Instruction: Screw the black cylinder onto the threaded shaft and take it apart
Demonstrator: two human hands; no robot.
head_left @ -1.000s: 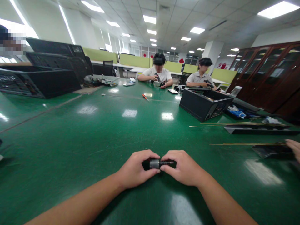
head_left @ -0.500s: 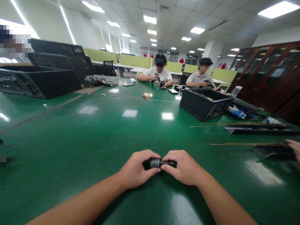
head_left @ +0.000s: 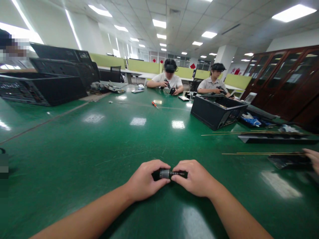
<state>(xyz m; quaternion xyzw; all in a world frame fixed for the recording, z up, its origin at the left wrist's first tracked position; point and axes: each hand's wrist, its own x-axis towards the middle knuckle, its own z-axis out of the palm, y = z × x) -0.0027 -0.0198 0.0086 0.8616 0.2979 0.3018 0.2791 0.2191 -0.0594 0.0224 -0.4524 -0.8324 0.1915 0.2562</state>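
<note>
Near the front of the green table (head_left: 112,139), both my hands hold a small motor-like part (head_left: 164,173), with a grey metal cylinder and a thin ribbed shaft pointing right. My left hand (head_left: 143,181) wraps thumb and fingers around the cylinder's dark left end, partly hiding it. My right hand (head_left: 198,179) is curled, pinching the shaft (head_left: 178,173) with thumb and forefinger close to the cylinder. The fingertips of the two hands nearly meet. The part lies roughly level, and the far end of the shaft is in shadow inside my right palm.
An orange screwdriver (head_left: 155,105) lies mid-table. A black computer case (head_left: 206,113) stands right, with larger cases (head_left: 62,88) at left. Thin brass-coloured rods (head_left: 249,153) and dark metal strips (head_left: 274,138) lie right, by another person's hand (head_left: 312,157). Two people sit opposite.
My hands and the part they hold look the same as before. The view has shifted very slightly, and the person at the far left edge has moved a little.
</note>
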